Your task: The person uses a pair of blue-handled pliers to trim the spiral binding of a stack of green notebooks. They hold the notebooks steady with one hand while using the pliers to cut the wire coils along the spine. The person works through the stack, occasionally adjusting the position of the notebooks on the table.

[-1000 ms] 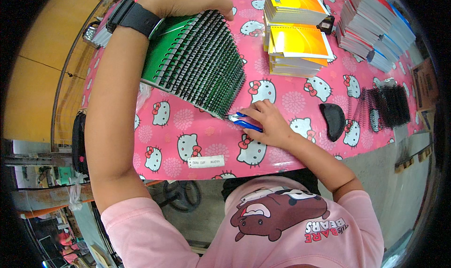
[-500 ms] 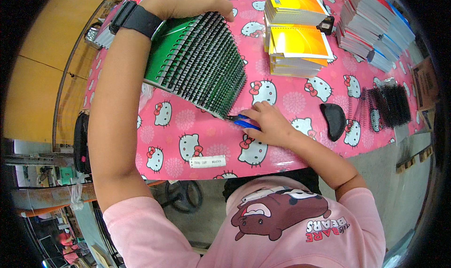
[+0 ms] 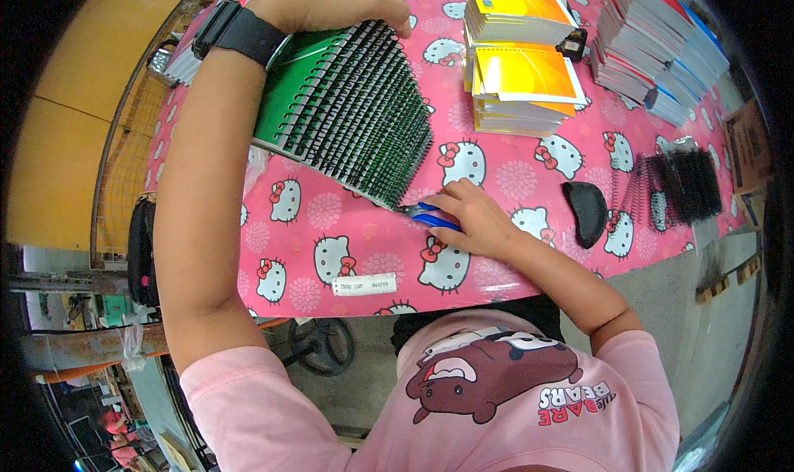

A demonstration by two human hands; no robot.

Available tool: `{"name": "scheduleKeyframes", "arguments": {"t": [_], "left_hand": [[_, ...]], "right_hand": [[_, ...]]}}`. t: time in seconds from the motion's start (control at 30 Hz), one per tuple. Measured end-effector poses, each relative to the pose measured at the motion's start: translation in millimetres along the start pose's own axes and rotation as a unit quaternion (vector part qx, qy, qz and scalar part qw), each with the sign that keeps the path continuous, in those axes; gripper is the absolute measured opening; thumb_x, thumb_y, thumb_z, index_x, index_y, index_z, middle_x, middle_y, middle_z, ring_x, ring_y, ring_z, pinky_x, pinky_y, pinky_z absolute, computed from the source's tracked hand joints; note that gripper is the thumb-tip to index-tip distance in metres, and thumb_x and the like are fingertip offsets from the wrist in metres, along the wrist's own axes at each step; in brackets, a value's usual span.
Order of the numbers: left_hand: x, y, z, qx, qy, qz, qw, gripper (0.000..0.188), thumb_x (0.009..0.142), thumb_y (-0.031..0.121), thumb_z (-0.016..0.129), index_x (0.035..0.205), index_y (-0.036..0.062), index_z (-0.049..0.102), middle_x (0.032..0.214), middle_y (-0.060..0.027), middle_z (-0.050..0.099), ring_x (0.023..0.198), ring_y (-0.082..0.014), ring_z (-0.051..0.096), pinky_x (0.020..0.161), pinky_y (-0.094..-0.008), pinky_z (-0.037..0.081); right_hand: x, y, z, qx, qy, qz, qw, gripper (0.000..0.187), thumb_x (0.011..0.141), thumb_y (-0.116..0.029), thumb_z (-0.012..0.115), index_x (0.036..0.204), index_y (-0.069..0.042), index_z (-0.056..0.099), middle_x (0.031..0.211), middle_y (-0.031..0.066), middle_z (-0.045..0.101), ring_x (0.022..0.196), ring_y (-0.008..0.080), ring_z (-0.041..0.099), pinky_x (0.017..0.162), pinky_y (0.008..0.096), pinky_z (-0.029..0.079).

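A stack of green-covered spiral notebooks [image 3: 285, 91] lies aslant at the left of the table, black wire coils facing right. My left hand [image 3: 343, 2], with a dark watch on its wrist, reaches over the far end of the stack, fingers bent around its edge. In my right hand [image 3: 473, 220] is a pair of blue-handled cutting pliers [image 3: 434, 220]. Their jaws meet the near corner of the stack, at the coil ends. Whether the jaws are closed on a wire is too small to tell.
Yellow-orange notebooks [image 3: 525, 79] stand in stacks beyond my right hand. Taller stacks of booklets [image 3: 653, 50] rise at the far right. A black curved object [image 3: 585, 214] and loose black coils [image 3: 691, 186] lie on the pink patterned tablecloth [image 3: 513, 286]. A white label strip [image 3: 364, 284] lies near the front edge.
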State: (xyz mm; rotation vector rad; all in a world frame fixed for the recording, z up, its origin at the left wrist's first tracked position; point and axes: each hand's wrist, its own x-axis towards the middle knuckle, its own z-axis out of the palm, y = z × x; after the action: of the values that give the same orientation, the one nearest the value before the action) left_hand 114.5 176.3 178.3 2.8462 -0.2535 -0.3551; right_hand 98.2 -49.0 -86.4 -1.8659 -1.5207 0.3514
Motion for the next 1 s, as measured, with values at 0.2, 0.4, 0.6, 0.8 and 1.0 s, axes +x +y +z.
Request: {"name": "scheduleKeyframes", "arguments": {"t": [0.2,0.4,0.6,0.8,1.0], "left_hand": [[3,-4,2,-0.002,-0.001,-0.012,1.000,0.029,0.081,0.026,0.054,0.087,0.0006,0.067,0.078,-0.0127,0.065,0.074,-0.0194,0.059,0.071,-0.0312,0.044],[2,-1,1,-0.003,0.004,-0.035,0.999,0.029,0.081,0.027,0.054,0.087,0.0011,0.067,0.077,-0.0124,0.065,0.074,-0.0194,0.059,0.071,-0.0311,0.044],[4,-1,1,0.002,0.005,-0.022,1.000,0.030,0.081,0.027,0.054,0.087,0.0011,0.067,0.078,-0.0129,0.065,0.074,-0.0198,0.059,0.071,-0.0310,0.044],[4,-6,2,0.022,0.001,-0.004,1.000,0.030,0.081,0.028,0.054,0.088,0.0019,0.067,0.081,-0.0137,0.065,0.077,-0.0210,0.060,0.072,-0.0318,0.045],[3,-2,2,0.009,0.010,-0.037,0.999,0.030,0.080,0.028,0.054,0.087,0.0017,0.068,0.079,-0.0124,0.066,0.076,-0.0201,0.060,0.072,-0.0312,0.045]], "right_hand": [[-2,-4,3,-0.033,0.042,-0.023,0.998,0.050,0.067,-0.021,0.067,0.114,-0.008,0.055,0.098,0.0131,0.052,0.093,0.0305,0.049,0.081,0.0398,0.040],[0,-1,6,-0.033,0.040,-0.025,0.998,0.041,0.069,-0.022,0.067,0.107,-0.008,0.058,0.093,0.0123,0.053,0.089,0.0282,0.049,0.075,0.0400,0.042],[31,5,-26,0.342,-0.238,0.273,0.867,0.031,0.083,-0.023,0.057,0.106,-0.002,0.059,0.075,0.0046,0.061,0.059,0.0162,0.057,0.052,0.0275,0.047],[7,-7,-8,-0.099,0.000,0.006,0.995,0.039,0.074,-0.028,0.064,0.106,-0.007,0.060,0.090,0.0110,0.057,0.086,0.0258,0.055,0.070,0.0402,0.045],[-1,-7,3,-0.114,0.019,-0.002,0.993,0.049,0.066,-0.027,0.068,0.112,-0.011,0.057,0.098,0.0109,0.052,0.094,0.0278,0.048,0.076,0.0404,0.040]]}}
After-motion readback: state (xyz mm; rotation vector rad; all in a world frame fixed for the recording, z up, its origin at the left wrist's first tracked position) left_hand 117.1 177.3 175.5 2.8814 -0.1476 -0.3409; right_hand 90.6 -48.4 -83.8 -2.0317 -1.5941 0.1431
